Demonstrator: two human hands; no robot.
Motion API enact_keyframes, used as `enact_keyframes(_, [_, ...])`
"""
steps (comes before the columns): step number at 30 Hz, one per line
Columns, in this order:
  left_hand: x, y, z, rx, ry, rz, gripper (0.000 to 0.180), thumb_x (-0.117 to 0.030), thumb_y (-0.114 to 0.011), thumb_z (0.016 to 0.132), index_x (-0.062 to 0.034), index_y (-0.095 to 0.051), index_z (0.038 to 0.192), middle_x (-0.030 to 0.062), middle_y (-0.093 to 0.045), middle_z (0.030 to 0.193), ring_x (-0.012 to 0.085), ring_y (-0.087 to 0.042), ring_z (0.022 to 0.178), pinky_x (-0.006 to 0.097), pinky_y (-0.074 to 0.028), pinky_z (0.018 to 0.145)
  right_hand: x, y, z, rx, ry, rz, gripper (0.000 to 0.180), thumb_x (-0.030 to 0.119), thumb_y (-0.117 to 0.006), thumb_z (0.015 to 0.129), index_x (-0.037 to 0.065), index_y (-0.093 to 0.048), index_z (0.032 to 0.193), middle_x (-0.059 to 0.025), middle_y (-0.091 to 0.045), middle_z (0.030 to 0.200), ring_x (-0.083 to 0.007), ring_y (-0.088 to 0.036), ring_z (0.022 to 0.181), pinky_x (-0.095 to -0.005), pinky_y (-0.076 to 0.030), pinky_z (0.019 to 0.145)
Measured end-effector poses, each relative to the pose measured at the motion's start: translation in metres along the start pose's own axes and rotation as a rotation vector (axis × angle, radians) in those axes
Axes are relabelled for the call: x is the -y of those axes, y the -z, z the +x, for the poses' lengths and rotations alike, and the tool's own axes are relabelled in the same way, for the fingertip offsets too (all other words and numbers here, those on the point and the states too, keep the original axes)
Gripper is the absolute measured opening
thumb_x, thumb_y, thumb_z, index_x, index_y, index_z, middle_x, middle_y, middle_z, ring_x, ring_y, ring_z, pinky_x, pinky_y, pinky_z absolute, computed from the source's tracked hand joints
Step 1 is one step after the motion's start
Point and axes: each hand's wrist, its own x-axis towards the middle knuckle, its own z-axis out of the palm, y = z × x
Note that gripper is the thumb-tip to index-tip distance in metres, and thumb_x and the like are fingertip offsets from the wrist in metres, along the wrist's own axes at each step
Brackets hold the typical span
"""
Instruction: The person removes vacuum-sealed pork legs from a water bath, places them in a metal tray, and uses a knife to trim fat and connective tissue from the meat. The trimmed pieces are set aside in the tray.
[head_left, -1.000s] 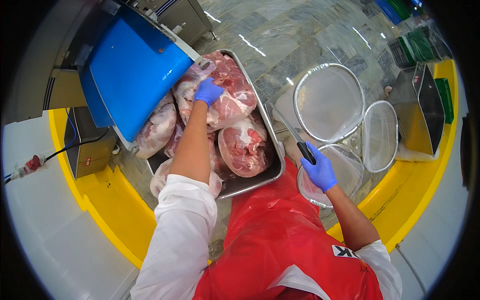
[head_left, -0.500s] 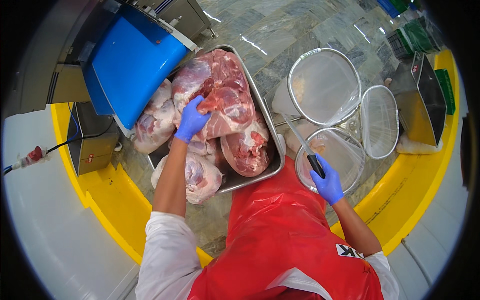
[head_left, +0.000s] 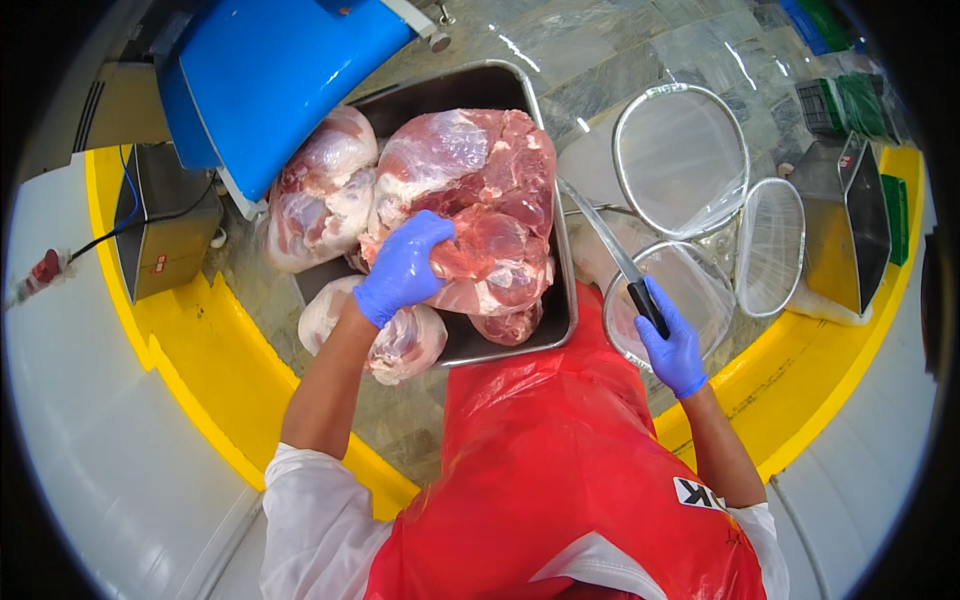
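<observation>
My left hand (head_left: 402, 268), in a blue glove, grips a large raw meat cut (head_left: 470, 200) and holds it lifted over the steel tray (head_left: 500, 85). My right hand (head_left: 672, 342), also gloved in blue, is shut on the black handle of a knife (head_left: 610, 250) whose blade points up and left toward the tray's right rim. More meat pieces lie in and around the tray: one (head_left: 320, 200) at the left under the blue cover, one (head_left: 392, 338) hanging over the near left corner.
A blue machine cover (head_left: 270, 70) overhangs the tray's far left. Three round clear lidded bowls (head_left: 680, 160) sit right of the tray. A steel box (head_left: 850, 220) stands at the far right, a grey box (head_left: 165, 235) at the left. A yellow rim (head_left: 200, 370) edges the stone worktop.
My left hand has pulled the large meat cut up and toward me. My right hand with the knife has risen, the blade now angled toward the tray.
</observation>
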Motion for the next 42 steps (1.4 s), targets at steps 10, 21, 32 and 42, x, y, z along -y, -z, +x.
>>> enact_keyframes(10, [-0.056, 0.001, -0.078, -0.038, -0.03, 0.143, 0.032, -0.009, -0.072, 0.074, -0.01, -0.067, 0.106, 0.0165, -0.061, 0.115, 0.038, -0.059, 0.11, 0.048, -0.047, 0.095, 0.061, 0.008, 0.025, 0.181, 0.203, -0.344, 0.054, 0.008, -0.074, 0.09, 0.015, -0.064, 0.142, -0.018, -0.067, 0.086, -0.0334, -0.065, 0.071, -0.0386, -0.053, 0.069])
enact_keyframes(21, [-0.073, -0.017, -0.148, 0.106, 0.037, 0.356, 0.025, -0.012, -0.072, 0.073, -0.0111, -0.067, 0.098, 0.015, -0.061, 0.12, 0.0377, -0.056, 0.119, 0.051, -0.042, 0.107, 0.074, 0.039, 0.019, 0.375, 0.267, -0.456, 0.052, 0.017, -0.079, 0.087, 0.027, -0.068, 0.137, -0.0128, -0.063, 0.077, -0.0328, -0.065, 0.066, -0.0411, -0.052, 0.061])
enact_keyframes(32, [-0.023, -0.044, -0.159, -0.405, 0.263, 0.435, 0.021, -0.012, -0.073, 0.071, -0.0089, -0.068, 0.091, 0.0128, -0.06, 0.101, 0.0367, -0.059, 0.099, 0.048, -0.046, 0.087, 0.096, 0.029, 0.041, 0.467, 0.218, -0.356, 0.059, 0.016, -0.076, 0.088, 0.016, -0.06, 0.144, -0.0255, -0.071, 0.108, -0.0421, -0.071, 0.095, -0.0428, -0.057, 0.081])
enact_keyframes(42, [-0.07, -0.163, -0.222, -0.062, 0.352, 0.083, 0.025, -0.031, -0.073, 0.079, -0.0087, -0.061, 0.079, 0.0191, -0.061, 0.079, 0.0389, -0.062, 0.081, 0.052, -0.045, 0.081, 0.125, -0.004, 0.012, 0.312, 0.229, -0.478, 0.057, 0.016, -0.07, 0.091, 0.017, -0.057, 0.147, -0.0261, -0.07, 0.107, -0.044, -0.07, 0.095, -0.0465, -0.056, 0.08])
